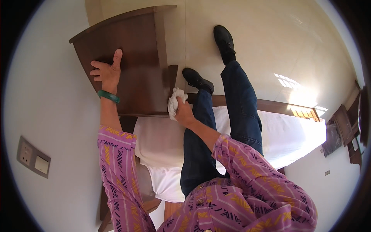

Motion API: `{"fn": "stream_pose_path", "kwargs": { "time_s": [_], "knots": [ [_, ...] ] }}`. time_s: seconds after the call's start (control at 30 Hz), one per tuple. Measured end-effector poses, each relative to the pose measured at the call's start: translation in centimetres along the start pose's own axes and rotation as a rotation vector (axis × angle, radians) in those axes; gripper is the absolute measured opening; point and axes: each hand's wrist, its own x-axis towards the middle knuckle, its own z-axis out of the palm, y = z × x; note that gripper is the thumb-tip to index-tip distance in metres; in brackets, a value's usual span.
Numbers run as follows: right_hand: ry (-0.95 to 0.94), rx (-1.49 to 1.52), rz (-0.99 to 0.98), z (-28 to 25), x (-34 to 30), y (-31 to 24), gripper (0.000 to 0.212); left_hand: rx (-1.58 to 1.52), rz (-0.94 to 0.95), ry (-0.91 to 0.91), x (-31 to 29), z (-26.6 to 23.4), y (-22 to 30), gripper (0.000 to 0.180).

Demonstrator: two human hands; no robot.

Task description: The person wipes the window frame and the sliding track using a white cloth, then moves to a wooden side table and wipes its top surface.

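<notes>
A dark brown wooden cabinet [135,77] with a smooth flat surface stands against the wall at the left. My left hand [109,71] is on or just over that surface, its fingers spread and nothing in them. A green bangle [108,96] circles the left wrist. At the cabinet's right edge, my right hand [184,113] grips a crumpled white cloth [177,101]. The cloth appears to touch the edge there; part of it is hidden by my fingers.
A bed with a white sheet [286,133] and a dark wooden frame [266,105] lies under and behind my legs. A wall socket and switch plate [33,156] is at the left. My black shoes [198,80] are on the beige floor [262,34]. Brown furniture [342,121] stands at the far right.
</notes>
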Motion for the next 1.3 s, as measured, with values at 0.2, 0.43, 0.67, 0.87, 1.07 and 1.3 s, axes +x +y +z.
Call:
{"fn": "stream_pose_path", "kwargs": {
  "time_s": [0.2, 0.43, 0.67, 0.87, 1.07, 1.3],
  "knots": [
    [0.186, 0.279, -0.095, -5.9, 6.6, -9.2, 0.027, 0.247, 0.079, 0.1, 3.1, 0.4, -4.6, 0.128],
    [0.358, 0.166, -0.441, -7.1, 6.1, -9.5, 0.062, 0.072, -0.005, 0.122, 1.3, 0.7, -0.5, 0.125],
    [-0.035, 0.45, -0.007, -13.9, -3.3, -5.3, 0.039, -0.211, 0.176, -0.105, -5.7, -2.8, 0.5, 0.085],
    [0.113, 0.498, -0.275, -19.6, -7.3, -9.7, 0.03, -1.069, -0.045, -0.985, -20.9, 1.3, 5.2, 0.049],
    [0.503, 0.438, -0.295, -27.2, -11.9, -12.8, 0.03, -1.19, -0.139, -1.234, -28.4, -0.6, 13.7, 0.041],
    [0.795, 0.666, -0.34, -40.7, -17.4, -12.7, 0.025, -0.792, 0.301, -0.994, -31.2, -6.0, 28.5, 0.015]
  ]
}}
